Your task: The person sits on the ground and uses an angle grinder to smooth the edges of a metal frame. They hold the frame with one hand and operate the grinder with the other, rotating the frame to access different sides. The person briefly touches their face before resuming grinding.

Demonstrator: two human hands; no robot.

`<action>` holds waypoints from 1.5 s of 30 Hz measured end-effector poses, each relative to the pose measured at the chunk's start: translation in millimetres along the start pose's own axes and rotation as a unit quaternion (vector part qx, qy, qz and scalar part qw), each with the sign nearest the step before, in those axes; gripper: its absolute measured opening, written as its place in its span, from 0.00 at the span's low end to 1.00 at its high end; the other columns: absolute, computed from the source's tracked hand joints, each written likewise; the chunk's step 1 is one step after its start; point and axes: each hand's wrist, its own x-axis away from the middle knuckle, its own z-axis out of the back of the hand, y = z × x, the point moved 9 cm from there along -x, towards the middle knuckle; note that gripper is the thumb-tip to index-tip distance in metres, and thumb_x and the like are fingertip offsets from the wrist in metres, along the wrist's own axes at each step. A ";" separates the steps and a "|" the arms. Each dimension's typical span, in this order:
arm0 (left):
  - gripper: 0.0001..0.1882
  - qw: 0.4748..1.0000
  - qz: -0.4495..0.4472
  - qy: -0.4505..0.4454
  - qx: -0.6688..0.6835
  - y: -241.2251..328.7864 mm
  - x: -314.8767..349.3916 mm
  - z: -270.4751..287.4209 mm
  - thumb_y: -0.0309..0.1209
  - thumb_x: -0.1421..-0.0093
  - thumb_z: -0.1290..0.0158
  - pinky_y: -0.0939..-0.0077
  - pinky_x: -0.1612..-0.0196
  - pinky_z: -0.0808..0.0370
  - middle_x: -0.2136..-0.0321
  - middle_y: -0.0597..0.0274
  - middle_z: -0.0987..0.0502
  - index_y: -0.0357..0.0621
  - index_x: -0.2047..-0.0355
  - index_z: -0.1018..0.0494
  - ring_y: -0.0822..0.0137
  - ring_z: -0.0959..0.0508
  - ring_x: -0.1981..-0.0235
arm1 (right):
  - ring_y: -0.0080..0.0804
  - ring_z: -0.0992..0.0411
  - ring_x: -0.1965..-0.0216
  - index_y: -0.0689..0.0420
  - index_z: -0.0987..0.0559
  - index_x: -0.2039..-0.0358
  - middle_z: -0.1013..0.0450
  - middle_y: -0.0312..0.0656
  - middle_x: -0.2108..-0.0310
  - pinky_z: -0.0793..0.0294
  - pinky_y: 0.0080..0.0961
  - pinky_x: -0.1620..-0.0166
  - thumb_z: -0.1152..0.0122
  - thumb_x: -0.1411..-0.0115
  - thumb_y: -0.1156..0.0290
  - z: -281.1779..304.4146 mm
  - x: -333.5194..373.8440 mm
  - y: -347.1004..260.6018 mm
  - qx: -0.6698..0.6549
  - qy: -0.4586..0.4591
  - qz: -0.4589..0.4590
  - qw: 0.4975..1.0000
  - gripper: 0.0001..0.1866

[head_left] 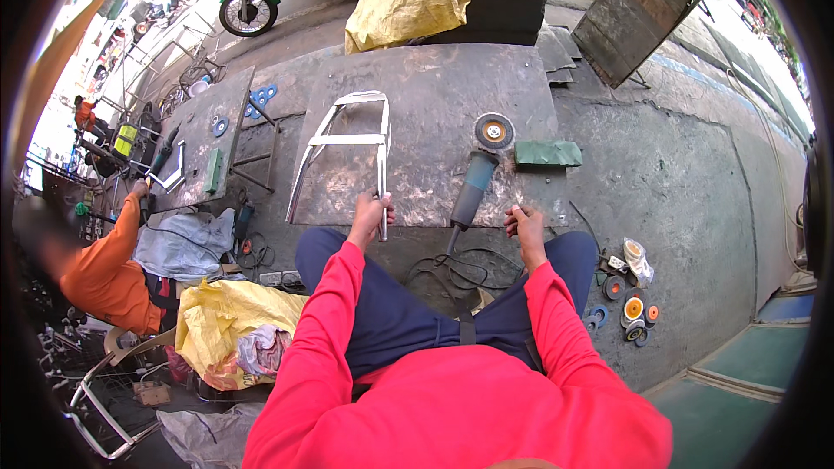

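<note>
left hand [370, 215]: closed around the near end of one metal frame [347, 140] leg
right hand [526, 227]: apart, fingers curled, can't tell if it's pinching anything
frame: on the table [434, 78], left of the grinder [474, 187]
grip tip: probably best to steady that leg, fingers off the disc [494, 131]

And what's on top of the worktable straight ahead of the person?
A grinder, a green block and a metal frame, one leg in the left hand. The tabletop directly beneath them is covered from view.
</note>
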 end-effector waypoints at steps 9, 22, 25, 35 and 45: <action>0.25 0.926 -0.135 0.174 -0.305 68.3 35.2 92.8 0.44 0.35 0.47 0.65 0.82 0.28 0.90 0.56 0.28 0.30 0.76 0.26 0.63 0.22 0.88 | 0.21 0.33 0.85 0.64 0.23 0.70 0.27 0.38 0.82 0.34 0.20 0.82 0.50 0.33 0.66 -24.6 0.0 10.7 0.047 -0.055 -0.046 0.996 0.15; 0.21 0.816 -0.240 0.090 -0.518 133.4 118.8 113.0 0.40 0.44 0.39 0.57 0.74 0.33 0.85 0.41 0.30 0.30 0.79 0.28 0.43 0.27 0.80 | 0.21 0.33 0.85 0.63 0.22 0.69 0.27 0.38 0.81 0.33 0.20 0.82 0.49 0.34 0.65 -33.9 1.6 11.3 0.068 -0.078 -0.055 0.993 0.15; 0.23 0.817 -0.272 0.081 -0.502 127.7 119.7 101.5 0.40 0.44 0.38 0.61 0.78 0.38 0.89 0.47 0.35 0.31 0.82 0.31 0.51 0.33 0.87 | 0.21 0.33 0.85 0.63 0.22 0.69 0.28 0.38 0.81 0.33 0.19 0.81 0.49 0.33 0.65 -37.0 3.5 8.7 0.072 -0.091 -0.043 0.992 0.15; 0.23 0.858 -0.183 0.082 -0.473 141.3 104.0 97.4 0.45 0.46 0.37 0.59 0.73 0.31 0.84 0.42 0.27 0.30 0.73 0.22 0.47 0.24 0.80 | 0.20 0.34 0.84 0.64 0.22 0.70 0.28 0.37 0.81 0.35 0.20 0.81 0.49 0.33 0.65 -32.9 9.7 8.1 0.073 -0.094 -0.048 0.992 0.16; 0.21 0.754 -0.335 0.168 -0.540 214.9 104.6 99.7 0.43 0.44 0.39 0.64 0.73 0.29 0.83 0.47 0.24 0.32 0.68 0.20 0.56 0.24 0.82 | 0.20 0.33 0.84 0.64 0.22 0.69 0.28 0.38 0.81 0.34 0.20 0.80 0.50 0.33 0.66 -41.4 13.9 2.9 0.082 -0.120 -0.039 0.989 0.15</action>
